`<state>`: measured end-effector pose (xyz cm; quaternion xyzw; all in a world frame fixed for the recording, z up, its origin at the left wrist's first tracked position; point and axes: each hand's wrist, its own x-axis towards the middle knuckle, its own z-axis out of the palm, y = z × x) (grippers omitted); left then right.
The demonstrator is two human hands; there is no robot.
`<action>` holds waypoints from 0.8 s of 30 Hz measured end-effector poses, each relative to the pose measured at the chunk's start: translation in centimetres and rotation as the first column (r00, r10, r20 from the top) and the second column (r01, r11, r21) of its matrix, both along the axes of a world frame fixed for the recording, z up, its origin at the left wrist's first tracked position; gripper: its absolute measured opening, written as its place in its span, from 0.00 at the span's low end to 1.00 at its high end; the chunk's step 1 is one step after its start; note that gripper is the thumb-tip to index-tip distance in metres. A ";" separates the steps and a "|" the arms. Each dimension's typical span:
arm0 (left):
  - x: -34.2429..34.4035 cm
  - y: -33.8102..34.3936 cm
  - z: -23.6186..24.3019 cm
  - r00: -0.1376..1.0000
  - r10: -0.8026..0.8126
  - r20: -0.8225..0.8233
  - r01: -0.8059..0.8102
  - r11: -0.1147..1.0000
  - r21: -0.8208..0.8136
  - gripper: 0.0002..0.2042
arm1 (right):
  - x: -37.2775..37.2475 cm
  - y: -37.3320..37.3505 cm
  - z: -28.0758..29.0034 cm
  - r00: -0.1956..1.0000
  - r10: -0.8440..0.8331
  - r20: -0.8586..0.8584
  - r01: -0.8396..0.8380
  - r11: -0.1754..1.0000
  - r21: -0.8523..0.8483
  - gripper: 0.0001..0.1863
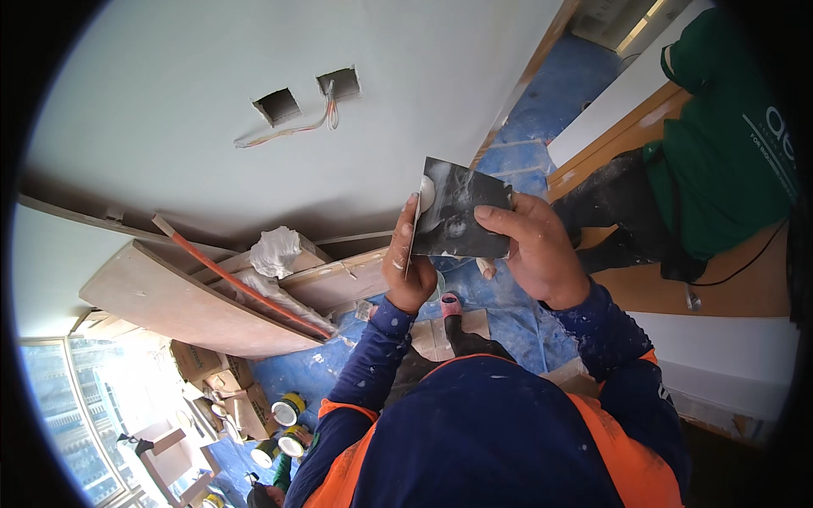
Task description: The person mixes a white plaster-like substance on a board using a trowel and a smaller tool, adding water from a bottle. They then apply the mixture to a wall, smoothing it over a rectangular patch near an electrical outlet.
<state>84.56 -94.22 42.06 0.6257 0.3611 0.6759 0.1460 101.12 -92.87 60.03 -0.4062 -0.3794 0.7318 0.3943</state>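
Note:
My right hand (542,245) is closed on a dark, square filling plate (466,220), its thumb pressed on the smeared face. In my left hand (405,267) is a thin flat scraper (415,227), seen almost edge-on beside the plate's left edge. A lump of white filler (427,195) sits between the two blades, near the upper left of the plate. The fingers of both hands are flecked with white. Both tools are held up in front of the pale wall (195,76).
Two square holes (278,107) and loose wires (329,114) mark the wall. Boards (182,300) and an orange pipe (246,284) lie below it. Blue sheeting (296,372) covers the floor. Tins (288,410) stand lower left; a co-worker in green (720,161) stands right.

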 end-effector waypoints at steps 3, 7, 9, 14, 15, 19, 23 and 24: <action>-1.1 0.6 -2.5 0.996 -0.045 -0.074 0.037 0.993 -0.111 0.35 | 0.7 1.0 1.2 0.996 -0.075 -0.047 0.076 0.997 0.009 0.12; 0.0 -1.2 -2.8 0.580 -0.069 0.812 0.579 0.736 -0.351 0.20 | 3.0 4.7 2.2 0.980 -0.048 -0.192 0.087 0.976 0.199 0.13; -0.8 -1.9 -3.6 0.385 -0.024 0.923 0.770 0.559 -0.307 0.23 | 4.8 7.3 4.3 0.983 -0.180 -0.028 0.172 0.868 0.465 0.12; -1.9 -4.3 -6.8 0.374 0.042 0.926 0.784 0.519 -0.340 0.25 | 7.6 13.6 9.3 0.491 -0.767 0.413 -0.064 0.440 0.895 0.13; -1.9 -4.5 -7.3 0.374 0.047 0.926 0.785 0.515 -0.343 0.26 | 7.8 14.9 9.9 0.449 -0.845 0.291 -0.151 0.249 0.957 0.14; -3.1 -5.5 -8.0 0.394 0.078 0.916 0.762 0.529 -0.373 0.26 | 6.1 19.4 10.8 0.331 -0.941 -0.068 -0.422 -0.212 0.882 0.20; -3.8 -5.9 -7.2 0.407 0.112 0.907 0.728 0.559 -0.396 0.26 | 4.8 21.3 9.9 0.194 -0.973 -0.128 -0.544 -0.215 0.811 0.25; -3.9 -5.8 -7.1 0.413 0.103 0.905 0.726 0.562 -0.396 0.26 | 4.8 21.8 8.9 0.174 -0.977 -0.123 -0.547 -0.200 0.813 0.25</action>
